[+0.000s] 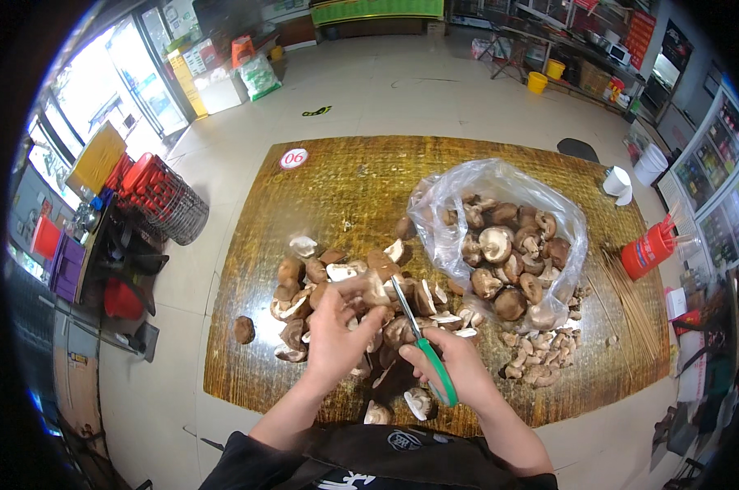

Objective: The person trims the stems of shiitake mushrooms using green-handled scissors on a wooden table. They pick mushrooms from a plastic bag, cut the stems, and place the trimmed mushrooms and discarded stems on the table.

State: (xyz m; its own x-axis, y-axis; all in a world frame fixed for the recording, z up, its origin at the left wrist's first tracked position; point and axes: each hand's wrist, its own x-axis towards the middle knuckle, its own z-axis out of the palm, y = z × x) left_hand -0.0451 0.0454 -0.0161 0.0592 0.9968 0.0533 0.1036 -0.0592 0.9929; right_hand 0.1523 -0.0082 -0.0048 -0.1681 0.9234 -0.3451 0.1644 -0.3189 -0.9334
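Note:
My right hand [452, 364] holds green-handled scissors [427, 343], their blades pointing away from me and looking closed. Just left of the blades is my left hand [335, 340], thumb and index finger spread. A motion-blurred mushroom piece [376, 293] is at its fingertips; whether they grip it, I cannot tell. Under and around both hands lies a pile of brown-capped mushrooms [293, 306], many cut to show white flesh. Right of the pile, an open clear plastic bag [568, 245] holds whole mushrooms [495, 245]. Trimmed mushroom stems [540, 355] form a small heap below the bag.
The wooden table [320, 196] carries thin bamboo skewers [632, 312], a red holder [648, 251] with sticks, and a white paper roll [617, 182] along its right side. A single mushroom [244, 329] lies by the left edge. Wire baskets [179, 205] stand beyond that edge.

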